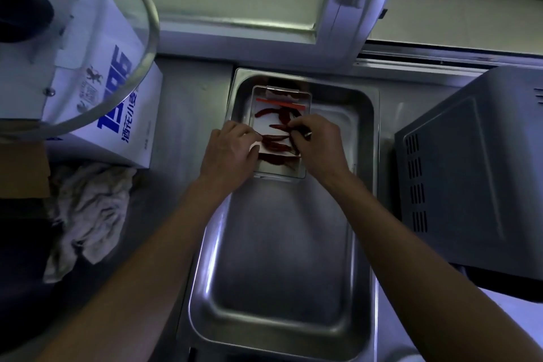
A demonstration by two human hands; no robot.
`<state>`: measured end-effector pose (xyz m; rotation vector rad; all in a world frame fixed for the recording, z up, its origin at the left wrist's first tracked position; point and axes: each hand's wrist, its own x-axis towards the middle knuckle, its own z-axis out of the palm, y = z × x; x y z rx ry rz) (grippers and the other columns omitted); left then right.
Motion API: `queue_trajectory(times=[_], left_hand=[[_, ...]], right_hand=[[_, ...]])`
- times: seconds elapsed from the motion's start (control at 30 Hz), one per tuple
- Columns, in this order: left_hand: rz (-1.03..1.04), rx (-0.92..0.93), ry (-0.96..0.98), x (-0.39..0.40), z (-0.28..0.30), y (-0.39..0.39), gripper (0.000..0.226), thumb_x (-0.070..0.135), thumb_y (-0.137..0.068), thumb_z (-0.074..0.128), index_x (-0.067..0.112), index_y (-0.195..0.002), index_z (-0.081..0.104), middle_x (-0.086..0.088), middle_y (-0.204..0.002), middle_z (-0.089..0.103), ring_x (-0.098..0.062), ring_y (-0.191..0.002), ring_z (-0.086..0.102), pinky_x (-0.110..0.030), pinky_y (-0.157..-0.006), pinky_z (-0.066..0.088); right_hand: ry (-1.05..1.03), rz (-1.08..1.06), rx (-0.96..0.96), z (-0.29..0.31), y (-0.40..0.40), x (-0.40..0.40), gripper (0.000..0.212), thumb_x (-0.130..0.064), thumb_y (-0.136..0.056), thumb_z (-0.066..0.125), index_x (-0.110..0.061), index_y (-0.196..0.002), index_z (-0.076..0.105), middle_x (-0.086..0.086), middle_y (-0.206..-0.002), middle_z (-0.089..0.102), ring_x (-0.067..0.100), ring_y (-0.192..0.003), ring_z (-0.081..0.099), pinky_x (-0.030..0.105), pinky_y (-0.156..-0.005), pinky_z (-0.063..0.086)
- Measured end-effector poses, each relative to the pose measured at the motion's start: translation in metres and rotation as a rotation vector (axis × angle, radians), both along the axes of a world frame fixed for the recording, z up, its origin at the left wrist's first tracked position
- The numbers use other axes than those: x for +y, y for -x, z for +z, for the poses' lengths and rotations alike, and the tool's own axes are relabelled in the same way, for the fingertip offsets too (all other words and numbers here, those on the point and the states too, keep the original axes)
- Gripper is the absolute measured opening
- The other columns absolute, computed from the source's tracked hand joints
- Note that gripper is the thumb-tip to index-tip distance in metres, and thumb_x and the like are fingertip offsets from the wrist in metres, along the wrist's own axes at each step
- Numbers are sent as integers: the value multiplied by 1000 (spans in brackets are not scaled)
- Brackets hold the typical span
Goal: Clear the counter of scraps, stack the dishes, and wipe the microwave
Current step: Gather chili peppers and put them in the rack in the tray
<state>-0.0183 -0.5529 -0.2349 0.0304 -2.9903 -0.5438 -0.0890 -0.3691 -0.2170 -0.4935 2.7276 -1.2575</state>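
Large tray: deep rectangular stainless-steel pan (pixel 282 288) on the steel surface (pixel 188 114), long side running away from the person.
Small tray: shallow rectangular metal tray (pixel 304 114) sits inside the far end of the large pan, white paper lining it.
Scraps: dark red dried chilli peppers (pixel 266 112) scattered on the paper; thin orange strip (pixel 279 102) lies across the far end.
Left hand (pixel 232 147): at the small tray's left edge, fingers curled, pinching something at the paper's edge — exactly what, cannot tell.
Right hand (pixel 317 141): over the tray's right side, fingertips pinched on a dark chilli piece.
Microwave: grey metal microwave oven (pixel 470 185) stands just right of the large pan, vented side facing it.
Box: white cardboard box with blue print (pixel 117 103) left of the pan, partly behind a round glass lid (pixel 129 73) with a metal rim.
Cloth: crumpled off-white rag (pixel 88 214) on the surface — near the box, well left of the pan.
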Motion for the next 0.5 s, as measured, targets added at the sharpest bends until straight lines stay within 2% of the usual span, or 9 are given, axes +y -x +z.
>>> queue_trajectory(times=[0.13,0.33,0.5], left_hand=[[2,15,-16,-4,0,-2,23,13,-86,67,13,-109,72,-2,-111,68,-27,-109,55,-40,-80,41],[-4,10,-31,-5,-2,-3,22,11,-86,67,12,-107,72,-3,-110,67,-29,-107,56,-43,-77,45],[11,-7,-15,-4,-1,-7,21,12,-88,65,12,-108,72,-3,-113,67,-30,-107,56,-43,-78,46]], right_hand=[[-55,53,36,-4,11,-20,21,-2,-92,62,-11,-107,74,4,-107,71,15,-99,64,28,-91,53],[-299,189,34,-16,25,-40,23,-1,-94,53,-8,-105,72,7,-104,68,21,-96,61,34,-84,49],[-316,198,40,-14,20,-37,19,-8,-94,57,-8,-109,69,8,-110,67,24,-103,59,35,-85,48]])
